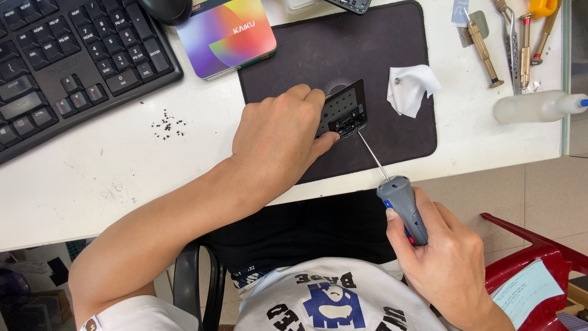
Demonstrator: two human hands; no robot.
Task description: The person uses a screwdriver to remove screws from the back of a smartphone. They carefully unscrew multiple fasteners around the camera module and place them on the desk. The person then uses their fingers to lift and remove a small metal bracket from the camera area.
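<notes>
Left hand [278,138] is pinning a small black device panel [344,110] against the dark work mat [343,43]; fingers are curling over its near-left edge, thumb pressing at its lower corner. Grip is closed on the panel. Panel is lying flat, long axis tilting slightly, its button-like cluster facing the tool.

Right hand [450,257] is wrapping closed around the grey handle of a screwdriver [392,184]. Thin shaft is running up and left from the handle, tip meeting the panel's lower right edge just beside the left thumb. Long axis of the tool: diagonal, handle toward the body, tip away.

Surroundings, relative to the left grip:
- crumpled white tissue [410,89] lying just right of the panel, on the mat, apart from the shaft.
- colourful box [226,37] lying beyond and to the left.
- black keyboard [67,61] sitting far left.
- scatter of tiny dark specks [166,124] lying left of the wrist on the white table [122,178].
- hand tools [511,40] and a translucent bottle [539,105] lying well to the right.

Nothing is standing between the tip and the panel.
</notes>
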